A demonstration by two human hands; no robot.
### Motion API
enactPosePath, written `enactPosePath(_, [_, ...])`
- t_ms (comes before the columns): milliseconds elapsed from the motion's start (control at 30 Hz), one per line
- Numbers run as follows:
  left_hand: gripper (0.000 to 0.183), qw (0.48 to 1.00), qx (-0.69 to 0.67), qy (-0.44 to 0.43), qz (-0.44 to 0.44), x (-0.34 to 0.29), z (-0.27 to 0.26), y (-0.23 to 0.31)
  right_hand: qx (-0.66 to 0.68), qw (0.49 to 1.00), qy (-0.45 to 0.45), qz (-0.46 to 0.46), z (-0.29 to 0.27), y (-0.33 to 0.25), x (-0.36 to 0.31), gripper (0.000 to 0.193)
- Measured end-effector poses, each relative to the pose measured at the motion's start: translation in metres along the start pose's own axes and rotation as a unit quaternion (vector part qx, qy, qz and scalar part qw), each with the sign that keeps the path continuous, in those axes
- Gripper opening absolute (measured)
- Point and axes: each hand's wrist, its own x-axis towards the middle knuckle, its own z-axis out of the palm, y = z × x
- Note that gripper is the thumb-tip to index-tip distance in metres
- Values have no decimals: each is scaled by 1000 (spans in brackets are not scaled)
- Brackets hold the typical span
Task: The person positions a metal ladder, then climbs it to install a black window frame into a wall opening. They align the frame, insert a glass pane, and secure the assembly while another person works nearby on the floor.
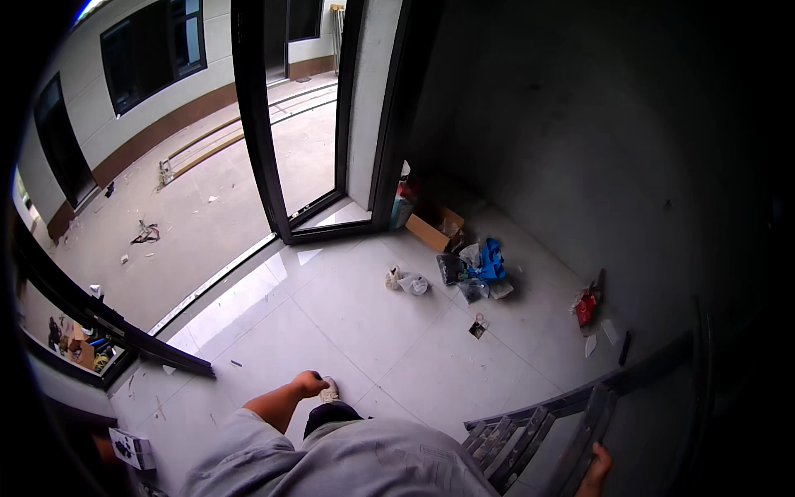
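Ladder (592, 432), cut off below, is held by the right hand (597, 470); the left hand's (310, 383) grip I cannot tell.

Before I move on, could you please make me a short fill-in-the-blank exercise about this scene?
1. The dark ladder is held in the person's ____ hand.
2. The person's left hand hangs near a light-coloured ____ worn on the foot.
3. The brightest bag on the floor near the cardboard box is ____ in colour.

Missing words: right; shoe; blue.
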Motion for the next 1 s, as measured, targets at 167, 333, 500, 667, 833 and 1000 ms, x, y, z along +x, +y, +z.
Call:
enactPosePath(167, [29,970,-146,20,-194,-21,-31,-89,-30,993,-97,-55,116,-58,-9,41])
enactPosePath(333, [25,935,-277,-8,-222,-20,-33,-122,-37,990,-122,-52,213,-92,10,37])
enactPosePath(500, [26,925,-317,-10,-210,1,-64,-109,-9,989,-144,-43,283,-91,38,37])
enactPosePath(667, [28,920,-350,49,-168,28,-124,-74,11,990,-137,-40,347,-95,76,37])
enactPosePath(833, [24,887,-425,83,-162,58,-166,-50,35,979,-199,-25,364,-105,120,37])
enactPosePath(1000, [25,913,-364,92,-158,75,-175,-6,39,987,-158,-10,380,-120,175,37])
